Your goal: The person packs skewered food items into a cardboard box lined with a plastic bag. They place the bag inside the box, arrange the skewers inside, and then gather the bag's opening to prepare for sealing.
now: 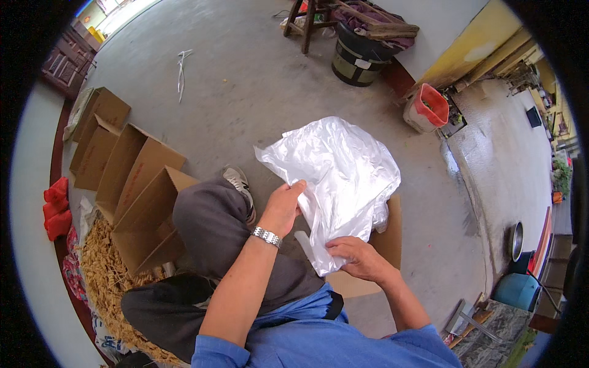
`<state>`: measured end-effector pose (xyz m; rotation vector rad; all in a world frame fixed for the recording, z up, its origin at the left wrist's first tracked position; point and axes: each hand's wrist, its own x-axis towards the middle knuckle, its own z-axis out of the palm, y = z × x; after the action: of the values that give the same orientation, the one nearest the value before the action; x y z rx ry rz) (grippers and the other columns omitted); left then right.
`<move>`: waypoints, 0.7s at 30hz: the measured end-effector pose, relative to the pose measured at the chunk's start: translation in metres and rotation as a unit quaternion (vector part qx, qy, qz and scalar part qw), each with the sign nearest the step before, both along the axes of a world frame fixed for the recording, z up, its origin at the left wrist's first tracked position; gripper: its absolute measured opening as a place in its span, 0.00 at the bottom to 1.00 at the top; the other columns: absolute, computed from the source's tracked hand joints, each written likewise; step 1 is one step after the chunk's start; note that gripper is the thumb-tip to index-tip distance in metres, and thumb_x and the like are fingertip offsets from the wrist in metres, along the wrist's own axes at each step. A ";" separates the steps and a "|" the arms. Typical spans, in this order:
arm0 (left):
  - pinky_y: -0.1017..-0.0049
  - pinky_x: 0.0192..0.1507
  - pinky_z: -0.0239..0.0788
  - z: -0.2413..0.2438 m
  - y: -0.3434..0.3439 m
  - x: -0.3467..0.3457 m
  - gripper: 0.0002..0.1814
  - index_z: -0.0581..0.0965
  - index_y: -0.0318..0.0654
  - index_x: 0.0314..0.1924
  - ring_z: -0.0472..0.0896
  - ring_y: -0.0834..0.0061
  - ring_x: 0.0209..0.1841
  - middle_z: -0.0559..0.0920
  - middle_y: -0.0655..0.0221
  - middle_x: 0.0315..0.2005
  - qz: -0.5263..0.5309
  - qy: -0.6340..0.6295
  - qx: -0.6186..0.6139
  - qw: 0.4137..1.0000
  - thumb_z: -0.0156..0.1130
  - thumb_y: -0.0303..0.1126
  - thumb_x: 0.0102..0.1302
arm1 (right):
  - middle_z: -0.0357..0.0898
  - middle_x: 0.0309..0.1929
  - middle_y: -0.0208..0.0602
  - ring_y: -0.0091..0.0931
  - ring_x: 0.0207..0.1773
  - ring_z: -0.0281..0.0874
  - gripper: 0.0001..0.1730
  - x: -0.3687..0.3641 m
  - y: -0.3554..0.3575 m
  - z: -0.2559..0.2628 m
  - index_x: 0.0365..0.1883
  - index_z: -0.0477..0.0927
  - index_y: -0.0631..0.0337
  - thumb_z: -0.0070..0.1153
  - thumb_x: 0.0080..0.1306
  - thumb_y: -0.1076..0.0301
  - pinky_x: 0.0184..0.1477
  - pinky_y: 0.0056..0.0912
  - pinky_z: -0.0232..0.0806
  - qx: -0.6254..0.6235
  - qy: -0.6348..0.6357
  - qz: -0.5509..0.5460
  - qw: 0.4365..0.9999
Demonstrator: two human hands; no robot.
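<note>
A large, crinkled sheet of translucent white plastic, perhaps a bag [340, 165], spreads out in front of my knees. My left hand [284, 204], with a metal-band watch [267, 236] on the wrist, pinches its near left edge between thumb and fingers. At the lower end of the plastic, my right hand [359, 257] grips a gathered part. Beneath and to the right of the plastic stands a cardboard box [395, 225], mostly hidden by the plastic and my right hand.
Several open cardboard boxes [147, 170] line the left side, beside a heap of dry, straw-coloured plant material [106, 262]. Ahead are a dark bucket [356, 60] with wood on top and a red-and-white container [428, 110]. A white strip [181, 76] lies on the concrete floor.
</note>
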<state>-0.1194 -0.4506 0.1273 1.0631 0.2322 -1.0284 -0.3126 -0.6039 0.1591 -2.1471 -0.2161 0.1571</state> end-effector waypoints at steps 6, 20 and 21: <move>0.65 0.41 0.69 0.040 -0.001 -0.013 0.21 0.76 0.24 0.35 0.80 0.61 0.39 0.79 0.49 0.35 -0.168 -0.348 0.318 0.866 0.59 0.43 0.65 | 0.75 0.54 0.43 0.36 0.58 0.72 0.27 0.011 -0.015 0.035 0.56 0.74 0.61 0.63 0.61 0.60 0.58 0.36 0.65 0.067 0.128 -0.119 0.982; 0.61 0.66 0.53 0.005 0.007 -0.072 0.08 0.82 0.37 0.29 0.64 0.60 0.64 0.74 0.57 0.52 -0.310 -0.804 0.231 0.453 0.57 0.31 0.54 | 0.81 0.34 0.53 0.46 0.37 0.78 0.22 0.135 -0.012 -0.002 0.43 0.81 0.64 0.49 0.66 0.52 0.42 0.45 0.70 -0.186 0.070 -0.206 0.958; 0.61 0.66 0.53 0.006 0.008 -0.072 0.07 0.81 0.38 0.28 0.64 0.60 0.64 0.74 0.57 0.52 -0.305 -0.807 0.232 0.450 0.57 0.31 0.54 | 0.80 0.32 0.54 0.47 0.35 0.78 0.22 0.133 -0.013 -0.001 0.41 0.81 0.63 0.48 0.66 0.53 0.40 0.45 0.70 -0.139 0.056 -0.226 0.963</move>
<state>-0.1916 -0.4422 0.1334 2.2758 -1.6647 -0.0550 -0.1794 -0.6173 0.1582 -2.3955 0.3842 0.0431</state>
